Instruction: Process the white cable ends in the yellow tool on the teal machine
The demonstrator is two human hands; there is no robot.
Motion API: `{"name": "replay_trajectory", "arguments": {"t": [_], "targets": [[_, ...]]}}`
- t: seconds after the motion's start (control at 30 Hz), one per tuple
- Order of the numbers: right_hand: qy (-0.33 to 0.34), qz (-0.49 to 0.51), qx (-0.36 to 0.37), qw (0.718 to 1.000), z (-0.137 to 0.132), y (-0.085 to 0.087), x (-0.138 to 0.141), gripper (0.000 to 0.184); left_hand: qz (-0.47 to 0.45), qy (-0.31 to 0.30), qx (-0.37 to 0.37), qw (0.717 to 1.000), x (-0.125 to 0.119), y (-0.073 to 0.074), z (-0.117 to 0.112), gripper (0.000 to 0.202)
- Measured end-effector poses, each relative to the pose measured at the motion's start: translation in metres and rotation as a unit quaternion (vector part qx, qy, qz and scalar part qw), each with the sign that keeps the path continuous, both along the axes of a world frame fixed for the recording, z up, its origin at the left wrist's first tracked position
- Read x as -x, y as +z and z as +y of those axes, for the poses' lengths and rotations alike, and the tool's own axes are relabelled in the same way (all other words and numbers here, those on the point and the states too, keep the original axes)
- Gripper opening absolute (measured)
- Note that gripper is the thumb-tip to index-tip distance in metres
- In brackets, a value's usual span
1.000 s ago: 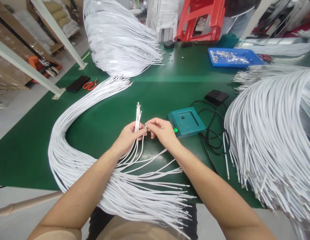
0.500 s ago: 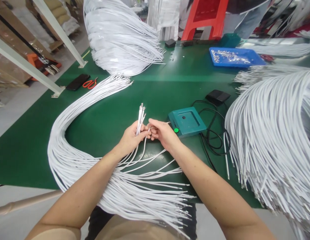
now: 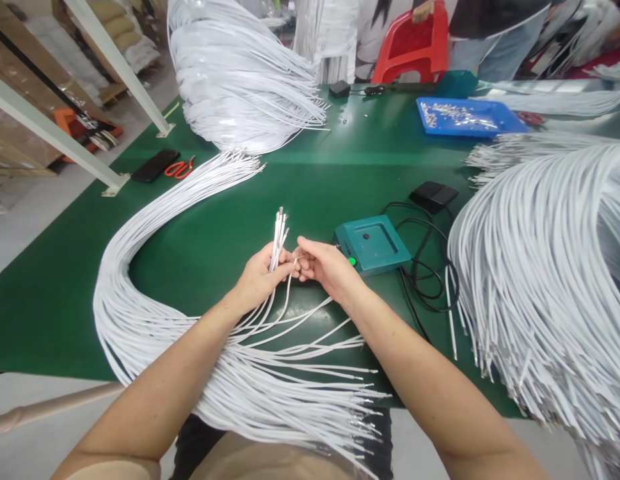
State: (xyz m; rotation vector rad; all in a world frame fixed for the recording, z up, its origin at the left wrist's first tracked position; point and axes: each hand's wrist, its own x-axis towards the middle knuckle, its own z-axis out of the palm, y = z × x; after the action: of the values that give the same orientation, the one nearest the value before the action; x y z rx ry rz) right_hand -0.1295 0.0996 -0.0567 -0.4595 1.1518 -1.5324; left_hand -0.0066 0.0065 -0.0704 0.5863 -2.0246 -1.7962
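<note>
My left hand (image 3: 263, 275) is closed round several white cables (image 3: 279, 240), whose stripped or metal-tipped ends point up. Between its thumb and finger it also pinches one separate cable end. My right hand (image 3: 323, 267) meets it there, fingertips closed at the thin tip of that cable; its fingers partly hide the tip. From my left hand the cables run down into a large bundle of white cables (image 3: 270, 393) that lies across the table's front edge and curves round to the left. Just beyond my right hand stands a teal device (image 3: 373, 243) with a lit green button.
Another heap of white cables (image 3: 535, 253) hangs over the right edge. A coiled bundle (image 3: 240, 73) stands at the back. A blue tray (image 3: 470, 130) holds small metal parts. Scissors (image 3: 179, 169) and a black phone (image 3: 155, 165) lie left. A person's hand (image 3: 423, 11) grips a red stool (image 3: 413, 50).
Behind the table, the red stool has tipped and shifted, and a person's hand now shows on it. My hands have barely moved, still together at the cable end.
</note>
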Motion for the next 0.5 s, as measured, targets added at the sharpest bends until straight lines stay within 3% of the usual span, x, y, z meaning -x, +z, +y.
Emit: {"name": "replay_trajectory", "arguments": {"t": [0.13,0.33,0.5], "targets": [[0.018,-0.009,-0.028,0.999,0.0007,-0.0006,0.0015,0.037,0.003,-0.020,0.004,1.000,-0.0004,-0.0023,0.0002,0.015],[0.069,-0.068,-0.015,0.995,0.0034,-0.0033,0.0084,0.031,-0.001,-0.011,-0.002,1.000,-0.0006,-0.0024,-0.0003,0.016],[0.041,0.004,-0.004,0.999,0.0028,-0.0001,0.0073,0.026,0.024,-0.004,-0.049,0.999,-0.0002,-0.0020,-0.0004,0.020]]}}
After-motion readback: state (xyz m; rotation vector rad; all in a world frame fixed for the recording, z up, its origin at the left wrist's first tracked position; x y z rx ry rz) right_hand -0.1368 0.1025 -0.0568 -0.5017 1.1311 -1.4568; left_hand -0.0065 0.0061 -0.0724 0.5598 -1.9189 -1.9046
